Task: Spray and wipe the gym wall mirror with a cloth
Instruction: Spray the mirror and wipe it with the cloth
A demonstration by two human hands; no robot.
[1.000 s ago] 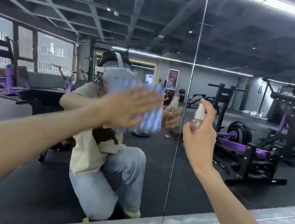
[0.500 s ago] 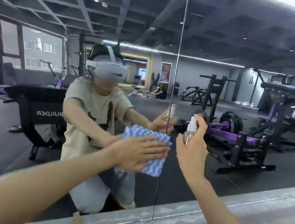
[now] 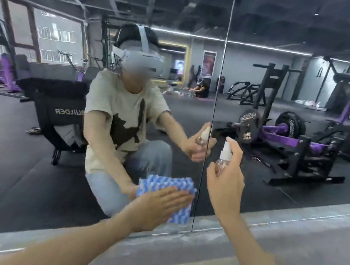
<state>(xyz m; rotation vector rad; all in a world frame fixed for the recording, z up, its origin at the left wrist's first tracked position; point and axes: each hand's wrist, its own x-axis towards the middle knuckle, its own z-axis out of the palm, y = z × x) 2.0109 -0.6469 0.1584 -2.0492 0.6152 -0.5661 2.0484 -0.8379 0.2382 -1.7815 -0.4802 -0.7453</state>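
Two hands: at mirror (image 3: 31, 157)
Left hand (image 3: 159, 206): flat, pressing cloth (image 3: 162, 181) low on it
Right hand (image 3: 226, 184): curled round bottle (image 3: 224, 155)

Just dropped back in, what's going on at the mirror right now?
A person is crouched in front of the gym wall mirror. Their left hand presses a blue-and-white cloth flat against the glass, low down, just left of the vertical seam between panels. Their right hand grips a small clear spray bottle upright in front of the right panel. Whether it is spraying cannot be told.
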